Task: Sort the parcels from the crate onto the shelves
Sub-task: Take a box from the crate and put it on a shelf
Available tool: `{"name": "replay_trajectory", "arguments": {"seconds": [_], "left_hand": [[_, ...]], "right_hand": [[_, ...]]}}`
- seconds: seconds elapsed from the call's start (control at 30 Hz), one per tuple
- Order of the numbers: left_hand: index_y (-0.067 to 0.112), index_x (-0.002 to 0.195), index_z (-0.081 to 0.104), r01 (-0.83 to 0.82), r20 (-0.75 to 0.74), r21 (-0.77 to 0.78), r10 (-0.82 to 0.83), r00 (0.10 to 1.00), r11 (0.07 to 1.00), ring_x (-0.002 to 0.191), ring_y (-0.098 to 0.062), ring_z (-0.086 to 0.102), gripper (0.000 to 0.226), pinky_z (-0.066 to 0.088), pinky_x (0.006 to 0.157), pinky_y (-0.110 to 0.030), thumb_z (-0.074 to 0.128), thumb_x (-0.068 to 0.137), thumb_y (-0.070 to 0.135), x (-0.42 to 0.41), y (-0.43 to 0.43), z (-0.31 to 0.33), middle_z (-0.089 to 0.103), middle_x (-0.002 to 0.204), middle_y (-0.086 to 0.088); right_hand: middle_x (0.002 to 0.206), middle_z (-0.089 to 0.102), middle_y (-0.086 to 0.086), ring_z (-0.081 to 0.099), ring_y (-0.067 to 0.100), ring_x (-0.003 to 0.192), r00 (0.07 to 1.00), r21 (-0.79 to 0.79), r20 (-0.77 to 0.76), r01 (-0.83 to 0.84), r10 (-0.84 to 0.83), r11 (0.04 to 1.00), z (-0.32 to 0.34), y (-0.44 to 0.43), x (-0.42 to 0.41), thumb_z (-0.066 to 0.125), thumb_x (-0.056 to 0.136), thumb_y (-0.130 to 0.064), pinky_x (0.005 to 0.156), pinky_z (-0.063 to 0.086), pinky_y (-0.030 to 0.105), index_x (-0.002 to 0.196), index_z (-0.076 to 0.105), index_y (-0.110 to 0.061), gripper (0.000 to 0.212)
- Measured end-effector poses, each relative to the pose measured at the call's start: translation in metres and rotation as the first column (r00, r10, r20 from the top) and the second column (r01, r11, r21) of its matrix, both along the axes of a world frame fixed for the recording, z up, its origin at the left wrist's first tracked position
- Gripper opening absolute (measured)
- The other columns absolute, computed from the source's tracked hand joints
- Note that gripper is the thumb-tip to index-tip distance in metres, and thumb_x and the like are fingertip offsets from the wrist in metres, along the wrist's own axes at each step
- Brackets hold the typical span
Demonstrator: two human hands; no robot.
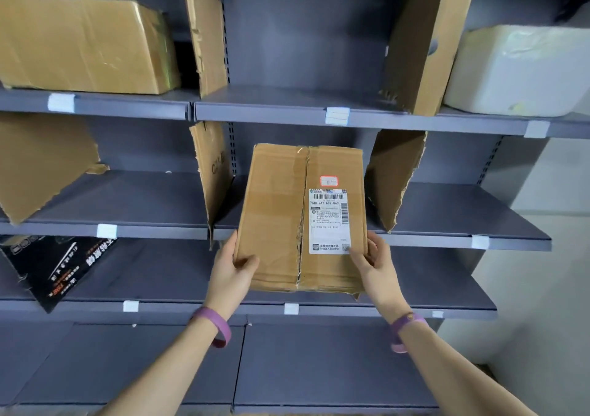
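You are holding the brown parcel (301, 220) with your left hand (233, 272) and right hand (373, 265), fingers curled around its near corners, label facing you, probably to check its bay on the middle shelf (447, 211).

- The left hand (234, 275) is wearing a plain purple band (214, 326) at its wrist.
- The right hand (375, 268) is wearing a matching purple band (403, 331) bearing a small round stud (409, 316).
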State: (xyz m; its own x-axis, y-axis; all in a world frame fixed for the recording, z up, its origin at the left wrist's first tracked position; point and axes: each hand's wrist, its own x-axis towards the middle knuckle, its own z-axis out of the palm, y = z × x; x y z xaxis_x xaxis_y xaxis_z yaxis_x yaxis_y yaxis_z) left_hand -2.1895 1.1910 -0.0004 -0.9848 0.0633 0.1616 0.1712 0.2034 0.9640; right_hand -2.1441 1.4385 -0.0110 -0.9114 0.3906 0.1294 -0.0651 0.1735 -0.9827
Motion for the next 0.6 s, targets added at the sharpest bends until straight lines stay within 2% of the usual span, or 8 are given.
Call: {"name": "replay_trajectory", "arguments": {"seconds": [0.07, 0.17, 0.27, 0.3, 0.37, 0.43, 0.53, 0.6], "left_hand": [[0.026, 0.147, 0.034, 0.019, 0.013, 0.011, -0.019, 1.0, 1.0, 0.121, -0.005, 0.05, 0.065, 0.036, 0.108, -0.029, 0.062, 0.09, 0.01, -0.015, 0.008, 0.007, 0.05, 0.138, 0.01], [0.024, 0.146, 0.034, 0.027, 0.029, 0.038, -0.028, 0.999, 0.999, 0.112, 0.004, 0.05, 0.062, 0.034, 0.097, -0.014, 0.061, 0.092, 0.012, -0.028, 0.024, 0.019, 0.052, 0.132, 0.017], [0.025, 0.142, 0.036, 0.021, 0.048, 0.053, -0.024, 0.999, 0.998, 0.085, 0.022, 0.046, 0.053, 0.033, 0.076, 0.0, 0.057, 0.094, 0.016, -0.042, 0.042, 0.031, 0.048, 0.105, 0.034], [0.024, 0.143, 0.036, 0.012, 0.058, 0.061, -0.016, 0.998, 0.998, 0.087, 0.021, 0.046, 0.053, 0.033, 0.079, -0.003, 0.057, 0.095, 0.018, -0.049, 0.046, 0.035, 0.048, 0.106, 0.033], [0.023, 0.146, 0.034, -0.016, 0.07, 0.069, 0.011, 0.997, 0.997, 0.107, 0.006, 0.049, 0.057, 0.031, 0.093, -0.013, 0.058, 0.094, 0.026, -0.063, 0.051, 0.039, 0.05, 0.131, 0.019], [0.024, 0.147, 0.033, -0.037, 0.077, 0.053, 0.033, 0.996, 0.998, 0.122, -0.005, 0.042, 0.061, 0.029, 0.099, -0.02, 0.058, 0.093, 0.034, -0.072, 0.055, 0.04, 0.042, 0.146, 0.006], [0.029, 0.147, 0.033, -0.023, 0.056, 0.031, 0.021, 0.998, 0.999, 0.122, -0.006, 0.042, 0.064, 0.03, 0.098, -0.021, 0.062, 0.09, 0.039, -0.078, 0.061, 0.036, 0.043, 0.142, 0.008], [0.034, 0.147, 0.029, 0.047, 0.048, -0.015, -0.046, 0.998, 0.999, 0.126, -0.005, 0.039, 0.074, 0.03, 0.103, -0.023, 0.068, 0.084, 0.042, -0.081, 0.061, 0.03, 0.038, 0.145, 0.012]], "right_hand": [[0.128, 0.052, -0.013, 0.054, -0.003, 0.105, 0.999, -0.003, 0.01, -0.03, 0.03, 1.0, 0.007, 0.01, -0.015, 0.058, 0.093, -0.033, 0.079, 0.043, 0.013, 0.132, 0.037, -0.034, 0.044], [0.127, 0.047, -0.015, 0.053, -0.004, 0.097, 0.998, -0.021, 0.006, -0.064, 0.064, 0.998, 0.017, 0.023, -0.034, 0.054, 0.096, -0.034, 0.069, 0.045, 0.007, 0.143, 0.032, -0.028, 0.053], [0.128, 0.042, -0.017, 0.047, 0.005, 0.108, 0.997, -0.019, -0.009, -0.078, 0.078, 0.997, 0.026, 0.035, -0.054, 0.049, 0.098, -0.036, 0.09, 0.038, 0.017, 0.147, 0.029, -0.025, 0.054], [0.129, 0.04, -0.018, 0.044, 0.005, 0.112, 0.997, -0.007, -0.016, -0.079, 0.079, 0.997, 0.029, 0.04, -0.06, 0.047, 0.099, -0.037, 0.094, 0.035, 0.02, 0.147, 0.03, -0.026, 0.053], [0.131, 0.04, -0.019, 0.04, 0.004, 0.117, 0.996, 0.007, -0.029, -0.08, 0.08, 0.997, 0.035, 0.045, -0.069, 0.046, 0.098, -0.04, 0.098, 0.032, 0.022, 0.146, 0.033, -0.029, 0.05], [0.13, 0.042, -0.021, 0.042, 0.002, 0.116, 0.994, 0.006, -0.038, -0.1, 0.1, 0.995, 0.038, 0.049, -0.074, 0.047, 0.097, -0.043, 0.098, 0.032, 0.021, 0.142, 0.036, -0.032, 0.048], [0.119, 0.046, -0.03, 0.05, -0.011, 0.104, 0.988, 0.015, -0.031, -0.148, 0.148, 0.989, 0.036, 0.054, -0.077, 0.056, 0.092, -0.044, 0.083, 0.04, 0.007, 0.14, 0.034, -0.037, 0.053], [0.117, 0.047, -0.033, 0.051, -0.017, 0.101, 0.982, 0.068, -0.019, -0.185, 0.186, 0.98, 0.028, 0.056, -0.079, 0.065, 0.088, -0.039, 0.074, 0.044, 0.002, 0.139, 0.032, -0.038, 0.061]]}}
